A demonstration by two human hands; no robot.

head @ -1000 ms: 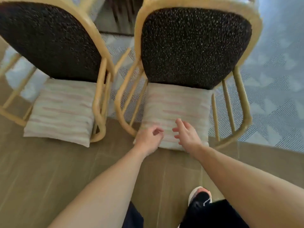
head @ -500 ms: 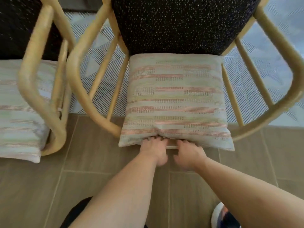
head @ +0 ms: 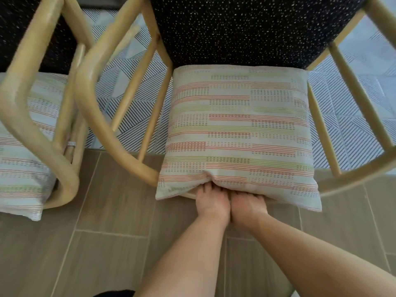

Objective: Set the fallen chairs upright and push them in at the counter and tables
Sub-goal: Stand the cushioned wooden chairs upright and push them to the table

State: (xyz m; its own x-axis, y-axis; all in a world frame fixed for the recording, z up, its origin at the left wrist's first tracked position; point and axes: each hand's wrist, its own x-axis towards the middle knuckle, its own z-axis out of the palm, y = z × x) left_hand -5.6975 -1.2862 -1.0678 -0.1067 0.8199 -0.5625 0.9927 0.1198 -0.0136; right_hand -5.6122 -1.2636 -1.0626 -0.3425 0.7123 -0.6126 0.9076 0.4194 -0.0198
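Observation:
I look down on a pale wooden armchair (head: 120, 146) with a dark speckled backrest (head: 246, 28) and a striped cushion (head: 237, 129) on its seat. My left hand (head: 211, 202) and my right hand (head: 246, 205) sit side by side at the seat's front edge. Their fingers are tucked under the cushion's front hem and curl on the seat rail, so the fingertips are hidden. A second matching armchair (head: 27, 125) with its own striped cushion (head: 19, 174) stands close on the left, armrests nearly touching. The legs of both chairs are hidden.
A blue-and-white striped rug (head: 353, 133) lies under the rear part of the chairs. Grey-brown floor tiles (head: 107, 243) run from the rug's edge toward me. No table or counter shows in this view.
I have leaned in close over the right chair. Both hands went from hovering over the cushion's front to tucking under its hem, and now press together at the seat edge.

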